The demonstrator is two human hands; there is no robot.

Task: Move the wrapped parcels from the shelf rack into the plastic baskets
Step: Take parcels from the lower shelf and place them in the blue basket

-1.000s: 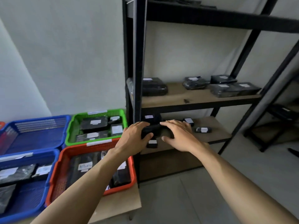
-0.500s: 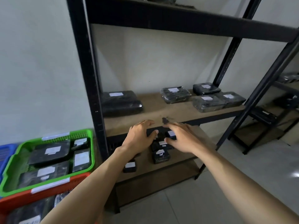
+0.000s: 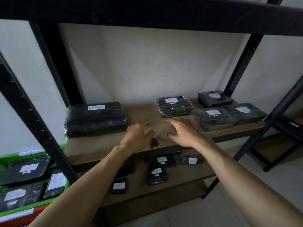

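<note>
A large black plastic-wrapped parcel point(image 3: 95, 118) with a white label lies at the left of the brown middle board point(image 3: 101, 145) of the black metal shelf rack point(image 3: 54, 66). Four smaller wrapped parcels point(image 3: 214, 118) cluster toward the board's right end, and little labelled parcels point(image 3: 157, 175) sit on the lower board. The left hand point(image 3: 139, 133) and right hand point(image 3: 182, 131) reach over the front of the middle board, between the large parcel and the cluster. Their fingers are spread, slightly curved and hold nothing. A small dark scrap point(image 3: 154, 142) lies between them. At the far left a green plastic basket point(image 3: 32, 155) holds more parcels, with an orange basket point(image 3: 19, 220) just beside it.
</note>
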